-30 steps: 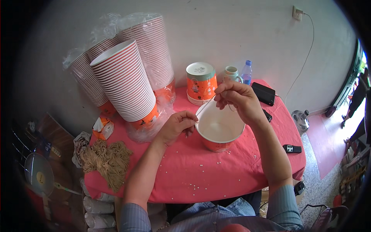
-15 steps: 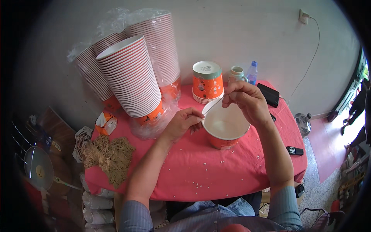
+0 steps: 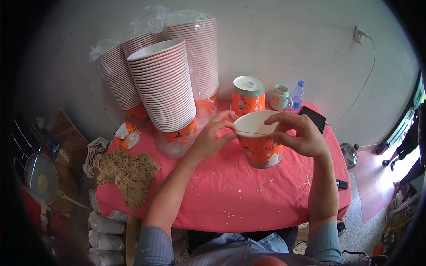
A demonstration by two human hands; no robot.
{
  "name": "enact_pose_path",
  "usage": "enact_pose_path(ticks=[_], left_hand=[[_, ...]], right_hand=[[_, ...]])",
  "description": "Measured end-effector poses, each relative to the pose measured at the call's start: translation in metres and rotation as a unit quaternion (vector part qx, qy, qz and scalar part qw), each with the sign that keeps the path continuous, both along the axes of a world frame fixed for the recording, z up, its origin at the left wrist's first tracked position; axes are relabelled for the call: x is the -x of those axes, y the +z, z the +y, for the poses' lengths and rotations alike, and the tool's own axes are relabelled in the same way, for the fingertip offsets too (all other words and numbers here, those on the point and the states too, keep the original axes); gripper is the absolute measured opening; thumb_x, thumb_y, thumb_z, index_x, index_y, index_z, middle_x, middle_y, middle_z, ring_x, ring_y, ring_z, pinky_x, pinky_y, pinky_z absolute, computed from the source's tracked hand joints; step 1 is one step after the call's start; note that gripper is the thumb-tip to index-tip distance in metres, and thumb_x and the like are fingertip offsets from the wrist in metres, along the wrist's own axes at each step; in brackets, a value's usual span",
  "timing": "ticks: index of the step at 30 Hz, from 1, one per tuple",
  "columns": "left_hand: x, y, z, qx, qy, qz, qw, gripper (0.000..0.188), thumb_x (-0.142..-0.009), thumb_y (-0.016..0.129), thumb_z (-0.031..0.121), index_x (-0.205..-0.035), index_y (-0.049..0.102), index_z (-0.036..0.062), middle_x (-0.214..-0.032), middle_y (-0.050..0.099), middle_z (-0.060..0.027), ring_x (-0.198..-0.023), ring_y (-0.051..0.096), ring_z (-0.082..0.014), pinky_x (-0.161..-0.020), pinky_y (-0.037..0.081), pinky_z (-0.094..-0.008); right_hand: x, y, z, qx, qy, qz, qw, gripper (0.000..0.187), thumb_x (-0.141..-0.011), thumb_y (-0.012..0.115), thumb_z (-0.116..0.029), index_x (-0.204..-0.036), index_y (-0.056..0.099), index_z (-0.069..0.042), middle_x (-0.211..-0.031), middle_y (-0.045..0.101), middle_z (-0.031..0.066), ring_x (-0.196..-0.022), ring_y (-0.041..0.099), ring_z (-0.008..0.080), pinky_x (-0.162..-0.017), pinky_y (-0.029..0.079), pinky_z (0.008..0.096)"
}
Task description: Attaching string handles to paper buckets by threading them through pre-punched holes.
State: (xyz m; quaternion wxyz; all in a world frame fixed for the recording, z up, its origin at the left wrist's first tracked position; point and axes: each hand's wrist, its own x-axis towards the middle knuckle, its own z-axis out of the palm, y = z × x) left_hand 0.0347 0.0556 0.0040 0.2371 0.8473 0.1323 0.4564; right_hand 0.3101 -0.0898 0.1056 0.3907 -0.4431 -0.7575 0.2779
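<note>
A paper bucket, white inside and orange with printed ghosts outside, stands upright in front of me on the table. A thin beige cord stretches across the front of it, just below the rim. My left hand is at the bucket's left rim, thumb and fingers pinching near one end of the cord. On the right side my right hand curls over the rim, its thumb on the outside where the cord ends. The right fingertips are partly hidden by the rim.
Tall stacks of paper buckets, some in clear plastic, stand at back left. A beige cord bundle lies at left. Behind stand upturned buckets, a mug and a water bottle. White beads dot the pink cloth.
My right hand has come down from above the bucket to its right rim. The cord, earlier slanting up, now runs nearly level across the front. The bucket has turned to show more printed side.
</note>
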Motion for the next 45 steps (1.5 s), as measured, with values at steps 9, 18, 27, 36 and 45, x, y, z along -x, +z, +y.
enact_pose_path(ticks=[9, 18, 27, 36, 45], left_hand=[[0.005, -0.010, 0.014, 0.256, -0.034, -0.074, 0.963, 0.011, -0.108, 0.070, 0.012, -0.114, 0.069, 0.0024, -0.104, 0.069, -0.0001, -0.097, 0.064, -0.0079, -0.088, 0.054, -0.0258], [0.011, -0.035, 0.042, 0.400, 0.028, -0.126, 0.907, 0.018, -0.108, 0.069, 0.015, -0.117, 0.070, 0.0000, -0.099, 0.071, 0.0001, -0.090, 0.065, -0.0067, -0.079, 0.053, -0.0229], [0.033, -0.016, 0.018, 0.262, 0.117, -0.058, 0.956, 0.039, -0.114, 0.061, 0.029, -0.137, 0.069, -0.0010, -0.121, 0.074, -0.0072, -0.116, 0.067, -0.0137, -0.102, 0.053, -0.0296], [0.046, -0.026, -0.036, 0.377, 0.066, -0.180, 0.906, 0.045, -0.118, 0.054, 0.039, -0.145, 0.064, 0.0038, -0.115, 0.076, -0.0047, -0.093, 0.073, -0.0123, -0.076, 0.058, -0.0261], [0.046, -0.057, -0.020, 0.199, 0.204, -0.097, 0.954, 0.023, -0.109, 0.068, 0.016, -0.126, 0.072, 0.0002, -0.090, 0.078, -0.0112, -0.078, 0.075, -0.0178, -0.071, 0.058, -0.0323]], right_hand=[[-0.006, -0.023, 0.023, 0.022, 0.050, -0.064, 0.996, 0.031, -0.095, 0.083, -0.012, -0.124, 0.075, -0.004, -0.104, 0.079, 0.0062, -0.098, 0.076, 0.0172, -0.089, 0.061, 0.0346], [0.028, -0.030, 0.023, 0.027, 0.005, -0.111, 0.993, 0.051, -0.085, 0.091, -0.014, -0.130, 0.068, -0.006, -0.116, 0.071, 0.0037, -0.104, 0.070, 0.0168, -0.092, 0.059, 0.0362], [-0.006, -0.071, 0.063, 0.126, 0.033, 0.190, 0.973, 0.034, -0.097, 0.076, -0.017, -0.127, 0.069, -0.005, -0.114, 0.071, 0.0012, -0.108, 0.067, 0.0137, -0.097, 0.055, 0.0349], [-0.019, -0.110, 0.092, 0.227, -0.007, 0.416, 0.881, 0.040, -0.109, 0.061, -0.032, -0.137, 0.063, -0.004, -0.122, 0.072, 0.0071, -0.108, 0.071, 0.0176, -0.095, 0.058, 0.0369], [-0.037, -0.089, 0.091, 0.122, -0.064, 0.491, 0.860, 0.059, -0.105, 0.064, -0.047, -0.151, 0.058, -0.009, -0.136, 0.073, 0.0071, -0.113, 0.074, 0.0221, -0.091, 0.064, 0.0440]])
